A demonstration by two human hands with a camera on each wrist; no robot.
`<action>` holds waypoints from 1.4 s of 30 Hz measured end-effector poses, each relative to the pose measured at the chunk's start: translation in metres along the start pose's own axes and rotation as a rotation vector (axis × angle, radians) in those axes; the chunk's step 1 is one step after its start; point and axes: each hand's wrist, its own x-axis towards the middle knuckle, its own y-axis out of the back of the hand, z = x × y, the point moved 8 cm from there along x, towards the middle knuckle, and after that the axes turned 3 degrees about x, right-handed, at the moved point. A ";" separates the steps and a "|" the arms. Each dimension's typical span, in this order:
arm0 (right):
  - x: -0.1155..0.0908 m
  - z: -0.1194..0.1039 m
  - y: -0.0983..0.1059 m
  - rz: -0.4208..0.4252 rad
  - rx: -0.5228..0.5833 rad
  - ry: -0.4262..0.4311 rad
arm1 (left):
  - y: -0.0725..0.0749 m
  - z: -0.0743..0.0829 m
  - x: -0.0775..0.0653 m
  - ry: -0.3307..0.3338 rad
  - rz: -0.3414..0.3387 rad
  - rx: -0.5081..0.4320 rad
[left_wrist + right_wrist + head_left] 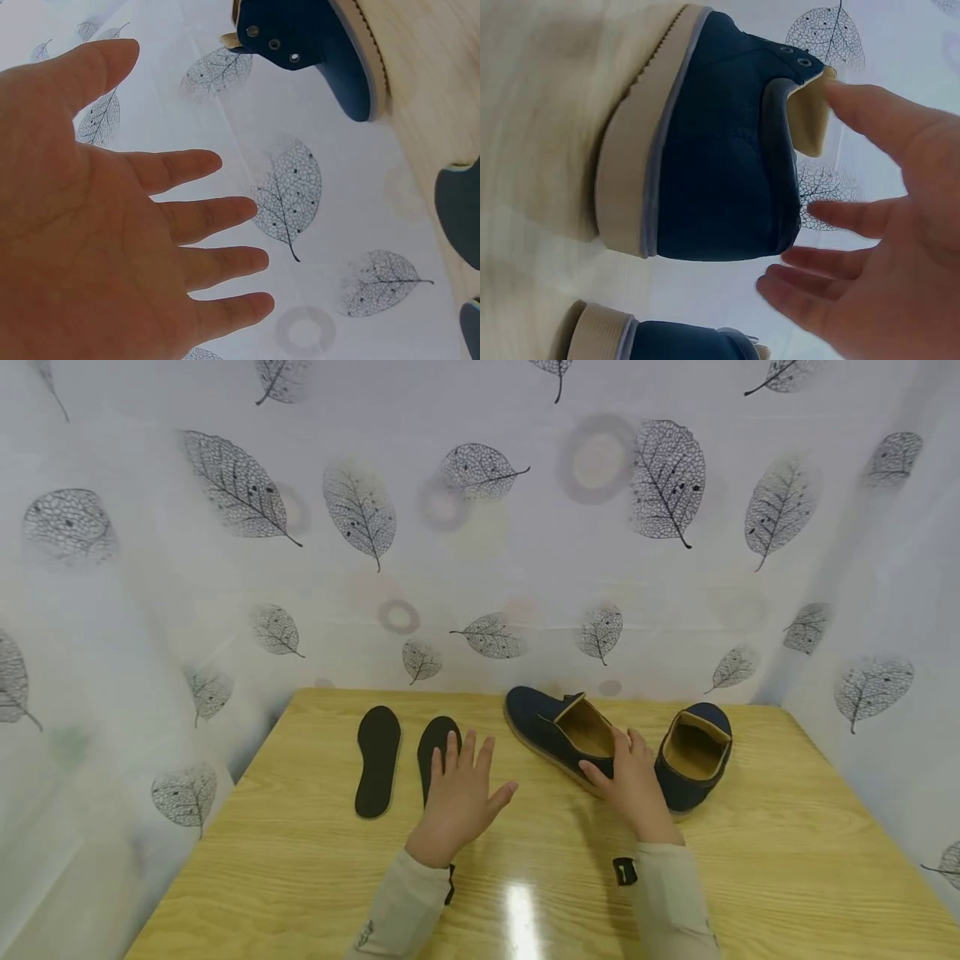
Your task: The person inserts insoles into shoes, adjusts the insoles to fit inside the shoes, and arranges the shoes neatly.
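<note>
Two dark blue shoes with tan linings stand on the right half of the table. My right hand (637,789) is at the heel of the left shoe (543,722). In the right wrist view its thumb and fingers spread about the collar of that shoe (712,165); whether they touch is unclear. Just right of this hand is the other shoe (684,787). My left hand (459,797), fingers spread and holding nothing, is over the lower end of a black insole (437,739) and hides part of it. A second black insole (377,760) lies further left.
The wooden table (270,860) ends at the back against a white curtain (480,560) printed with leaves. More curtain hangs at both sides. A small black piece (625,871) shows beside the right sleeve (675,893).
</note>
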 end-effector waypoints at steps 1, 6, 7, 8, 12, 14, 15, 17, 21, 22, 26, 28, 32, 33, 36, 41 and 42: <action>0.002 0.002 0.000 -0.016 -0.009 -0.022 | 0.000 0.000 0.000 0.000 -0.002 -0.001; 0.014 0.014 -0.003 -0.097 -0.014 -0.112 | 0.002 0.003 0.000 -0.009 0.006 -0.008; 0.017 0.015 -0.004 -0.110 -0.009 -0.125 | 0.002 0.003 0.000 -0.008 0.005 -0.007; 0.019 0.017 -0.005 -0.122 -0.003 -0.137 | 0.002 0.004 0.000 -0.010 0.008 -0.008; 0.024 0.019 -0.008 -0.154 -0.001 -0.165 | 0.002 0.005 0.001 -0.012 0.006 -0.010; 0.025 0.021 -0.009 -0.158 -0.006 -0.171 | 0.002 0.006 0.001 -0.016 0.007 -0.009; 0.025 0.022 -0.009 -0.160 -0.010 -0.173 | 0.002 0.006 0.001 -0.017 0.008 -0.009; 0.026 0.024 -0.010 -0.156 -0.017 -0.172 | 0.002 0.006 0.001 -0.018 0.010 -0.006; 0.029 0.025 -0.011 -0.147 -0.024 -0.155 | 0.002 0.006 0.002 -0.015 0.011 0.006; 0.029 0.025 -0.011 -0.143 -0.027 -0.147 | 0.002 0.006 0.003 -0.014 0.009 0.005; 0.030 0.024 -0.012 -0.118 -0.036 -0.123 | 0.002 0.005 0.003 -0.013 0.002 0.002; 0.029 0.024 -0.012 -0.107 -0.041 -0.116 | 0.003 0.005 0.003 -0.013 0.002 0.005; 0.028 0.021 -0.015 -0.077 -0.053 -0.096 | 0.003 0.005 0.002 -0.013 0.002 0.013; 0.027 0.020 -0.015 -0.070 -0.056 -0.093 | 0.003 0.005 0.002 -0.014 0.002 0.015; 0.024 0.018 -0.018 -0.041 -0.070 -0.076 | 0.003 0.005 0.001 -0.015 0.008 0.014; 0.016 0.011 -0.022 0.021 -0.101 -0.050 | 0.002 0.004 -0.002 -0.017 0.025 0.015; 0.014 0.009 -0.023 0.031 -0.106 -0.049 | 0.001 0.003 -0.002 -0.016 0.026 0.011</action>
